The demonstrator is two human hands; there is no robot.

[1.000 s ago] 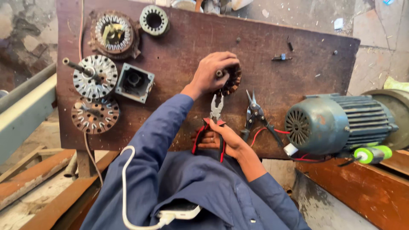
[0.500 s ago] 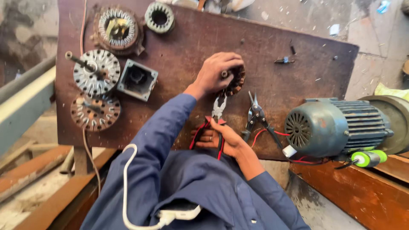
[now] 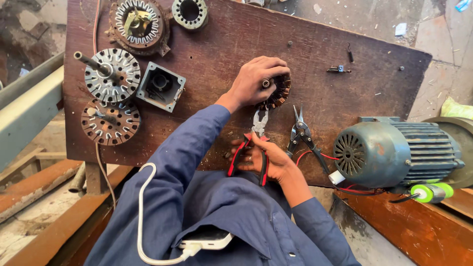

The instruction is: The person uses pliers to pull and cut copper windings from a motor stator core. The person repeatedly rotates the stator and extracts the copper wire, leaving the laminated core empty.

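A small round motor part with copper wire wound in it lies near the middle of the brown wooden table. The left hand is curled over it and grips it from the top. Just below it, the right hand is closed around the red and black handles of a pair of pliers. The metal nose of the pliers points up and reaches the bottom edge of the round part. Just to the right of the pliers lies a pair of snips with black handles, flat on the table. Farther right sits a big grey-green motor with red wires under it, and a green screwdriver lies below the motor. On the left side of the table are some round metal motor rings and a small square grey box.
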